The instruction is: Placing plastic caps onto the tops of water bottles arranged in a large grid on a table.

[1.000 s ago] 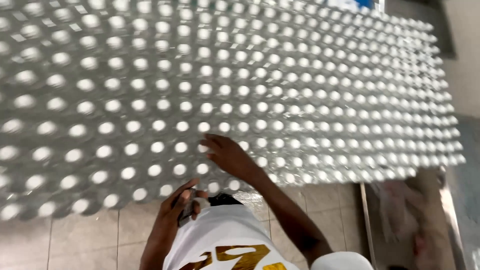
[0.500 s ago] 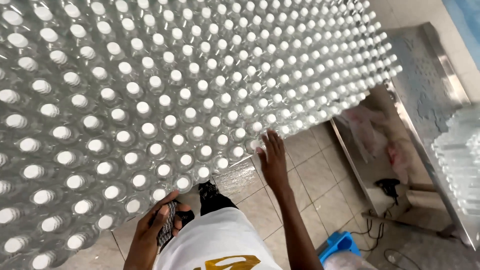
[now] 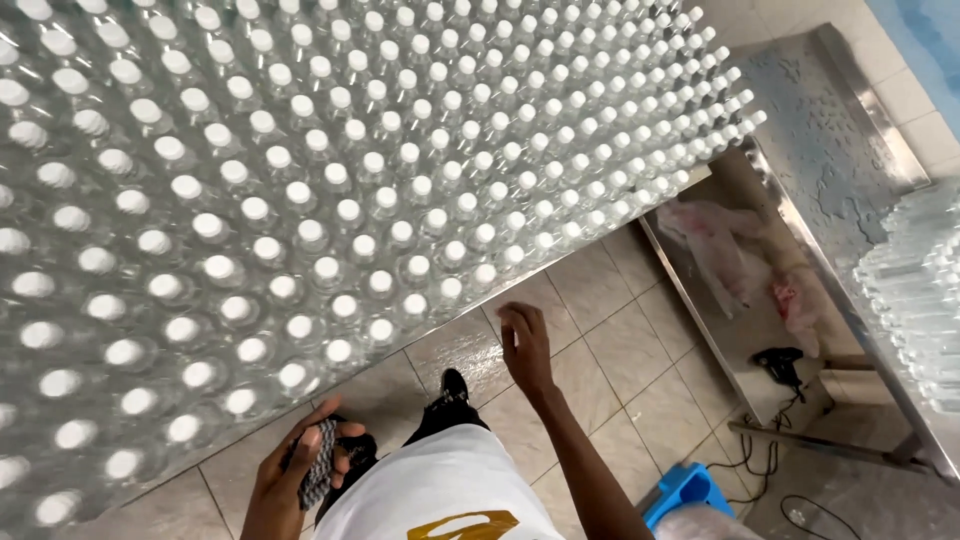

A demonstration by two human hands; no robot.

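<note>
A wide block of clear plastic bottles with white caps fills the upper left, standing in close rows. My right hand hangs over the tiled floor just off the block's near edge, fingers loosely apart, holding nothing. My left hand is low at the bottom left, closed around a dark patterned cloth. My white shirt and dark shoe show below.
A steel table stands at the right, with more clear bottles on its near end. Under it lie pink bags and a black tool with cable. A blue stool sits by my right arm.
My right hand has come off the bottle caps and drawn back over the floor. The view has swung right, bringing the steel table into sight. My left hand keeps the cloth.
</note>
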